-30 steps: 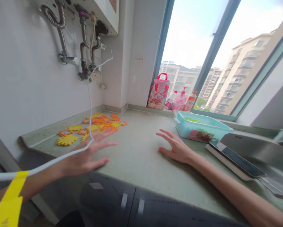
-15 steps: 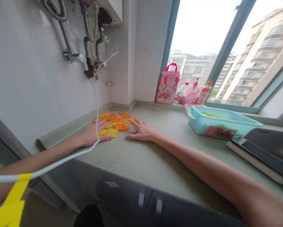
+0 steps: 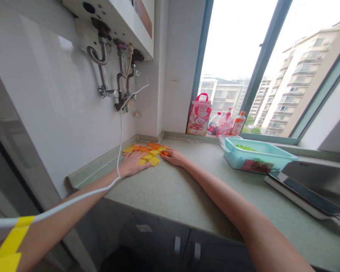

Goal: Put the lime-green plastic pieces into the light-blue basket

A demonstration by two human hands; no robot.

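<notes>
Resting flat with fingers spread, left hand [image 3: 133, 165] on yellow and orange foam pieces [image 3: 147, 153], right hand [image 3: 174, 156] touching their edge, fingers loosely extended

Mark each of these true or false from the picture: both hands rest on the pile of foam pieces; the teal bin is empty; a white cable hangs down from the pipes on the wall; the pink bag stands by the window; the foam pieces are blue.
1. Both hands rest on the pile of foam pieces. True: the left hand lies flat on it, and the right hand touches its edge.
2. The teal bin is empty. False: something green lies inside.
3. A white cable hangs from the pipes. True.
4. The pink bag stands by the window. True.
5. The foam pieces are blue. False: they are yellow and orange.
</notes>
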